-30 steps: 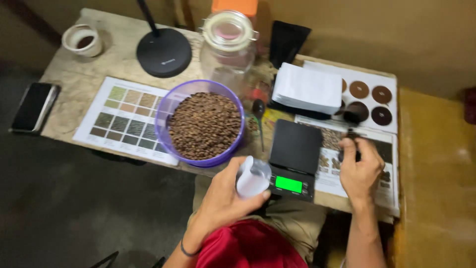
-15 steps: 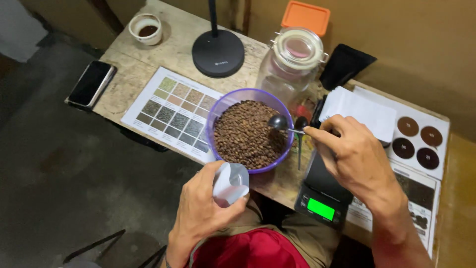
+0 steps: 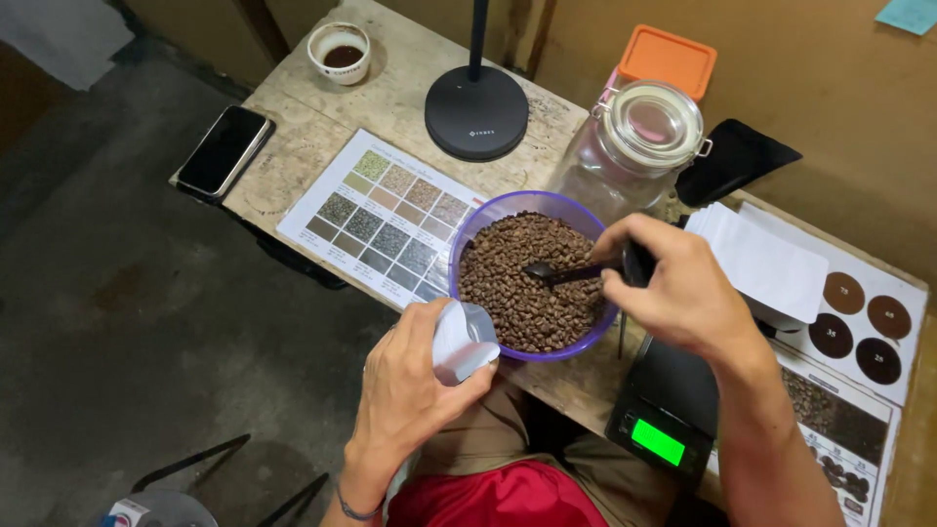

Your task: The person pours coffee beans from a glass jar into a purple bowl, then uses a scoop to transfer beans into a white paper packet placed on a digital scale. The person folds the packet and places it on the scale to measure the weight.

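While over the purple bowl [image 3: 468, 234]: right hand [image 3: 683, 293] grip clamped on black spoon [image 3: 561, 273], left hand [image 3: 410, 390] on white pouch [image 3: 464, 342].

Purple bowl [image 3: 475, 229] (brown beans [image 3: 517, 283]), orange lid [image 3: 668, 60], white pouch [image 3: 463, 343].

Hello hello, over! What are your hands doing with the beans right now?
Left hand grips small white pouch at the bowl's edge. Right hand holds black scoop over beans in purple bowl. Glass jar close behind, not blocking.
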